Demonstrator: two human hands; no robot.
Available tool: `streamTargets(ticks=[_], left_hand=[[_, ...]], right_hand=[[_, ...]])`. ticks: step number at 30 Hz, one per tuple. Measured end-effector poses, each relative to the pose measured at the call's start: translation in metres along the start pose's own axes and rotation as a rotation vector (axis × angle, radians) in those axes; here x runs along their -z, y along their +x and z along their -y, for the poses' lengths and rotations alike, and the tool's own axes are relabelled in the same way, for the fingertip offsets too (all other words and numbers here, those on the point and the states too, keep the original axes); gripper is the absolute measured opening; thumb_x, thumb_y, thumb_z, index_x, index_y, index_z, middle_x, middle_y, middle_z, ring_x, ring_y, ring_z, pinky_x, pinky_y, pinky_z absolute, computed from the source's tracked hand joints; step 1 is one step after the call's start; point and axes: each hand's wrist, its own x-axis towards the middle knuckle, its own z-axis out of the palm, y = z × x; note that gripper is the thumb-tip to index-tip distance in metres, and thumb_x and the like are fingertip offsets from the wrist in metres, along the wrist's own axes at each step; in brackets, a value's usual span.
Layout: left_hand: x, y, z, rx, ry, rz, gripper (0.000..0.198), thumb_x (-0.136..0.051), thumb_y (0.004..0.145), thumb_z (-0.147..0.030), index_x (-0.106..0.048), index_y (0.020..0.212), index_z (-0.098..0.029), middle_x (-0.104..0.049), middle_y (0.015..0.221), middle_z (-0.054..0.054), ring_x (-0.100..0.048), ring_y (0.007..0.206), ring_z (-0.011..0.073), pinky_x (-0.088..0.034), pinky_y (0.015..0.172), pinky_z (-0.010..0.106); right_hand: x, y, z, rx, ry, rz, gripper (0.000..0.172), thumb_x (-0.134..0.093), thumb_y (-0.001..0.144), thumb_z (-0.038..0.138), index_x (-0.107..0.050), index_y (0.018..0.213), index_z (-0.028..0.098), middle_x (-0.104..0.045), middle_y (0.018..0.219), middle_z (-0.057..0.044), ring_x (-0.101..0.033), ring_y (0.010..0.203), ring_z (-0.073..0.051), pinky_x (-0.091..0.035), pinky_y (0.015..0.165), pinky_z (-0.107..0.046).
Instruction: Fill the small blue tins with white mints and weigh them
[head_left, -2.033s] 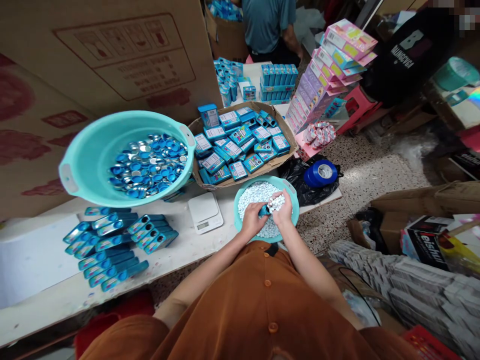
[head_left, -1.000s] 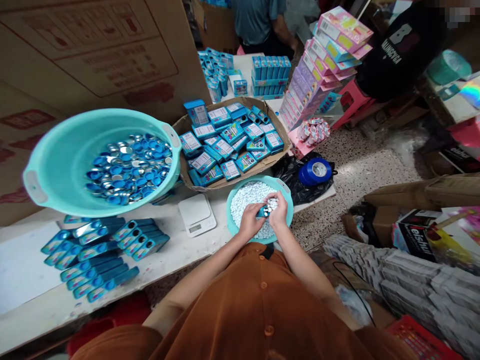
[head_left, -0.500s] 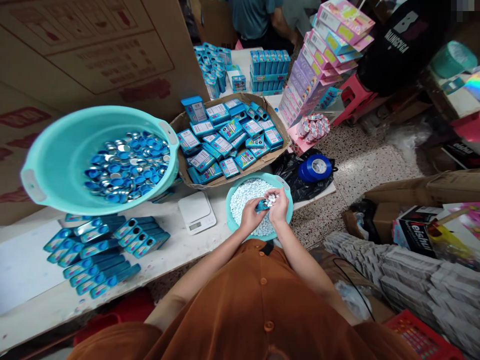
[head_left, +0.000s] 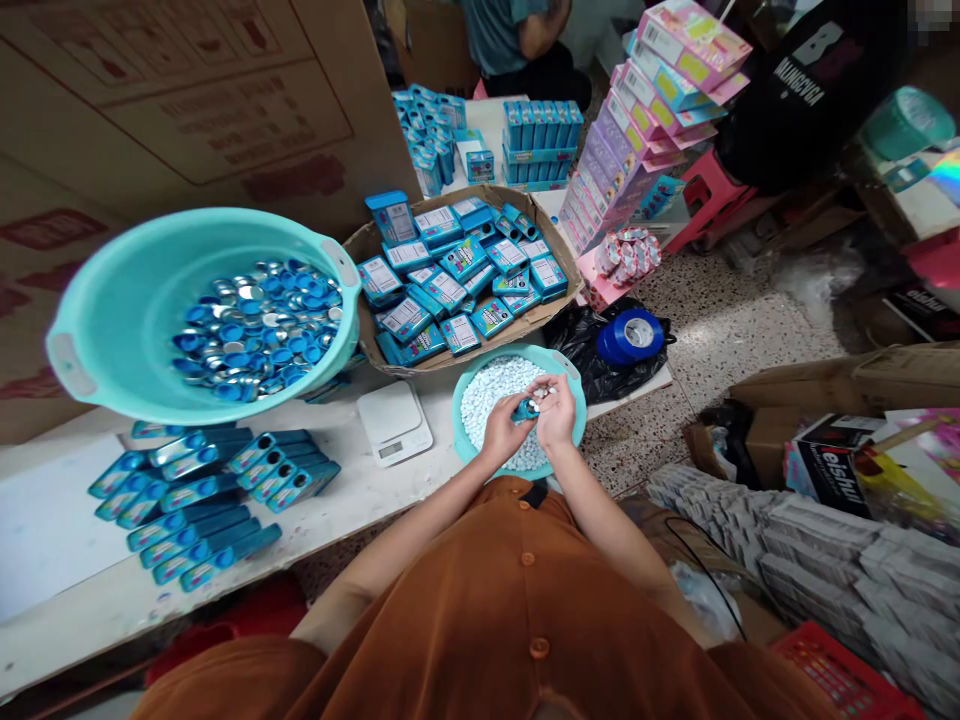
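Note:
Over a small turquoise basin [head_left: 460,400] of white pellets [head_left: 495,382], my left hand [head_left: 504,432] is closed round a small blue tin [head_left: 525,409]. My right hand [head_left: 556,415] is cupped against the tin's opening and holds some white pellets [head_left: 545,395]. A white scale [head_left: 393,424] lies left of the basin. Behind it, a cut-down carton [head_left: 555,312] is piled with blue tins [head_left: 465,259]. A large turquoise tub [head_left: 112,300] at the left holds blue and silver caps [head_left: 255,325]. Several rows of blue tins [head_left: 199,500] lie in front of that tub.
A black bag [head_left: 645,375] with blue tape rolls [head_left: 630,336] lies right of the basin. Pink and purple boxes [head_left: 615,160] are stacked behind. A person [head_left: 517,40] sits at the far side. Stacked grey sheets [head_left: 810,550] stand at the right.
Fewer white pellets show in my right hand, which stays beside the tin. The seated person's arm at the back has moved up. The view has shifted slightly.

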Motion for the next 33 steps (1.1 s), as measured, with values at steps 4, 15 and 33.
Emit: streamTargets(ticks=[4,15,33], left_hand=[[-0.003,-0.001,0.003,0.004,-0.036,-0.011,0.043,-0.069,0.068,-0.015,-0.062,0.110,-0.021,-0.066,0.112,0.007,-0.060,0.106,0.0244,-0.047,0.093,0.039],[0.004,-0.002,0.012,0.193,-0.152,-0.092,0.040,-0.070,0.072,-0.034,-0.060,0.107,-0.020,-0.066,0.104,0.005,-0.062,0.097,0.0211,-0.048,0.088,0.035],[0.064,-0.019,-0.008,0.563,-0.698,-0.325,0.031,-0.059,0.075,-0.042,-0.044,0.091,-0.021,-0.061,0.087,-0.001,-0.062,0.081,0.0154,-0.051,0.079,0.032]], right_hand=[[-0.001,-0.003,0.003,0.004,0.027,0.037,0.039,-0.041,0.088,0.050,-0.060,0.071,0.019,-0.057,0.069,-0.002,-0.055,0.066,-0.013,-0.046,0.068,-0.028],[0.021,0.012,0.000,0.028,-0.020,-0.097,0.041,-0.042,0.085,0.054,-0.060,0.073,0.019,-0.062,0.075,-0.003,-0.058,0.073,-0.013,-0.049,0.074,-0.030],[0.064,0.014,-0.047,0.096,-0.723,0.302,0.035,-0.047,0.086,0.046,-0.065,0.105,0.023,-0.064,0.112,-0.006,-0.055,0.107,-0.019,-0.039,0.097,-0.034]])
